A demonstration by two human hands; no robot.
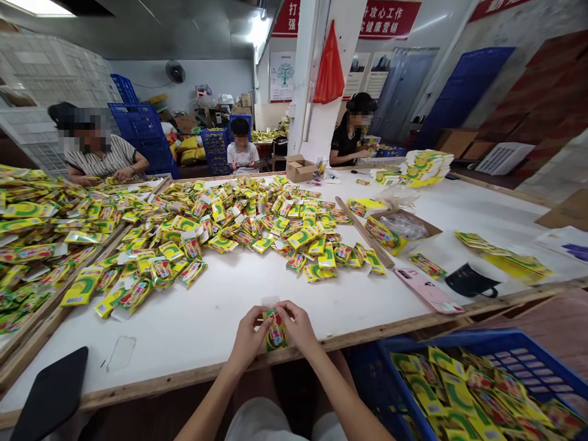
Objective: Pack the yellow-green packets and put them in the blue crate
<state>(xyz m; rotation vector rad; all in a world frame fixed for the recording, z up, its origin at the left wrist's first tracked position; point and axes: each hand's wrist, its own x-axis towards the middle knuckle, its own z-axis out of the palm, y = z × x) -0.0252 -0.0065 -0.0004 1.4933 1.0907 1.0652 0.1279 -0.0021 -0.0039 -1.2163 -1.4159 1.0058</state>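
Between my two hands, at the near edge of the white table (220, 318), is a small yellow and green printed carton (276, 334) with a pale flap raised at its far end. My left hand (252, 331) pinches its left side, thumb on the printed face. My right hand (296, 321) grips the carton near its top right, fingers bent around the flap end. Whether anything is inside the carton cannot be seen. Beyond my hands lies a large heap of similar cartons (248, 226), several with white flaps sticking out.
A blue crate (519, 349) of cartons stands low at right. On the table's right side lie a pink phone (427, 291), a black mug (473, 280) and an open carton box (408, 229). Wooden strips (365, 233) divide the tabletop. A dark flat object (52, 392) sits front left. Three people sit beyond.
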